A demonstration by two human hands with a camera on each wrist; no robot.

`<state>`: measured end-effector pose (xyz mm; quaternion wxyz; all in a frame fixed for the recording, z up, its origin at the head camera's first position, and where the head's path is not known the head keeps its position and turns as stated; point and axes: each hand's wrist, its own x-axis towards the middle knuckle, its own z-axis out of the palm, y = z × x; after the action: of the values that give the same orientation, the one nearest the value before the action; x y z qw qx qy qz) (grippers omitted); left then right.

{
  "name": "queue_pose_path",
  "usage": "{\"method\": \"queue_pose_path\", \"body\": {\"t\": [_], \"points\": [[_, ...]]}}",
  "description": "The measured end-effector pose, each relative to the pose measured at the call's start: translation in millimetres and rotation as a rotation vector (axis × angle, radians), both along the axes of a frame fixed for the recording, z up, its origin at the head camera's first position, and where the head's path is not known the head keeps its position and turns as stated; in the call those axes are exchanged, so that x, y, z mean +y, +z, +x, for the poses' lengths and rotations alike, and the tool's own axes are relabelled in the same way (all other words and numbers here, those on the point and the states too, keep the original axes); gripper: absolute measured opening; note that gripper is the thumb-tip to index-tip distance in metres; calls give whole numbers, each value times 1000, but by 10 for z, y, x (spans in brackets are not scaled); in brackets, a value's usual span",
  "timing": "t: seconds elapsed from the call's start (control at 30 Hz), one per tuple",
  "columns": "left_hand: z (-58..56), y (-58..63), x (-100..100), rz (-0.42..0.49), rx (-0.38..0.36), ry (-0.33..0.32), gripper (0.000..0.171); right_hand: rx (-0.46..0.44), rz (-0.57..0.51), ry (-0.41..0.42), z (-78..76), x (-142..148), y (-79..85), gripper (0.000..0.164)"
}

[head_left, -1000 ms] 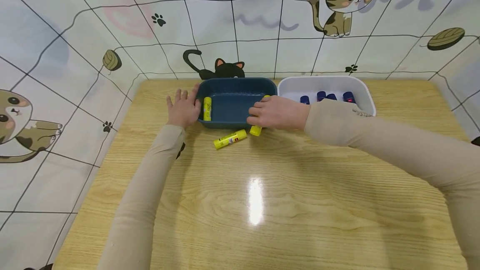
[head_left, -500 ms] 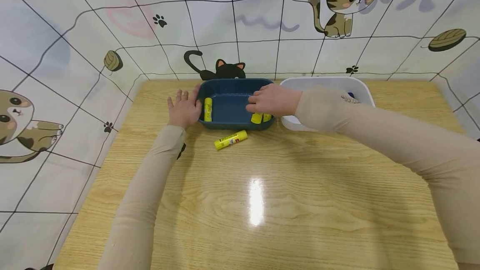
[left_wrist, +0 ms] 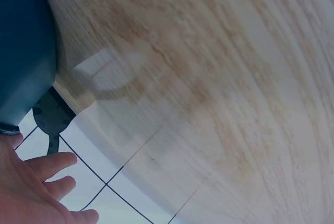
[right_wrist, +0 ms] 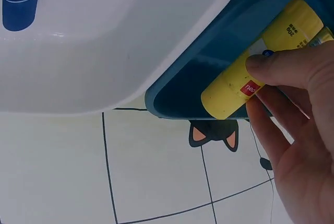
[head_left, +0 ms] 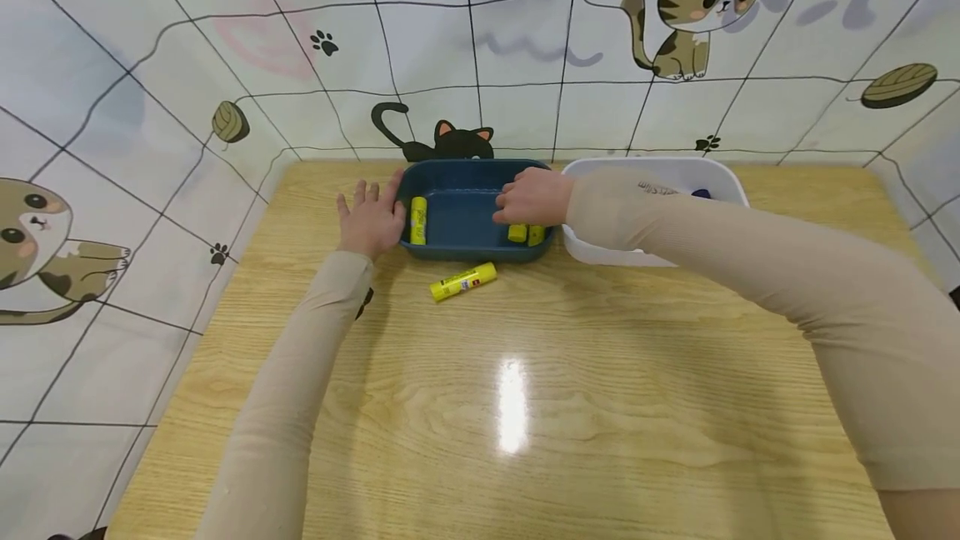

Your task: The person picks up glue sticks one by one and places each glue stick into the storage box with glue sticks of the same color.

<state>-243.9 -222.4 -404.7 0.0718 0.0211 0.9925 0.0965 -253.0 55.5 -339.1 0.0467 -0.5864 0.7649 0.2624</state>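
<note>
My right hand (head_left: 534, 197) is over the right end of a dark blue bin (head_left: 468, 253). In the right wrist view, its thumb and fingers pinch a yellow glue stick (right_wrist: 235, 85), which is inside the bin's outline. Beside it, another yellow glue stick (head_left: 536, 235) shows partly below the hand. My left hand (head_left: 371, 219) has its fingers spread and rests against the bin's left wall. One more glue stick (head_left: 418, 221) lies along that wall inside. In front of the bin, a loose yellow glue stick (head_left: 463, 282) lies on the table.
A white bin (head_left: 611, 256) stands just right of the blue one, partly hidden by my right sleeve. In it, a blue glue stick (right_wrist: 21, 2) shows in the right wrist view. A cat-patterned wall covering (head_left: 525, 57) rises behind the wooden table (head_left: 600, 407).
My right hand has carried the pinched glue stick from over the bin's front rim back into the bin's right end. The right sleeve now covers more of the white bin. My left hand stays put.
</note>
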Motion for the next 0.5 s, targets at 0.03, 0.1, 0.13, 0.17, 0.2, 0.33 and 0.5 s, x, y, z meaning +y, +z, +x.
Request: {"method": "queue_pose_path", "body": {"t": [0.03,0.1,0.13,0.17,0.2,0.33,0.5], "points": [[1,-3,2,-1,1,-1,57,1,19,-4,-14,-16,-22,30],[0,-11,4,0,3,0,57,-2,54,-12,-35,-47,-63,32],[-2,-15,3,1,5,0,57,-3,65,-14,-42,-61,-82,32],[-3,-21,1,-3,5,2,57,-5,75,-16,-47,-76,-100,31],[-5,-25,0,-4,4,4,57,-7,81,-18,-50,-91,-117,31],[-14,-35,0,-2,8,4,57,2,85,-23,-52,-139,-168,26],[-15,-34,1,-1,9,6,57,20,120,-30,-50,-202,-207,20]]}}
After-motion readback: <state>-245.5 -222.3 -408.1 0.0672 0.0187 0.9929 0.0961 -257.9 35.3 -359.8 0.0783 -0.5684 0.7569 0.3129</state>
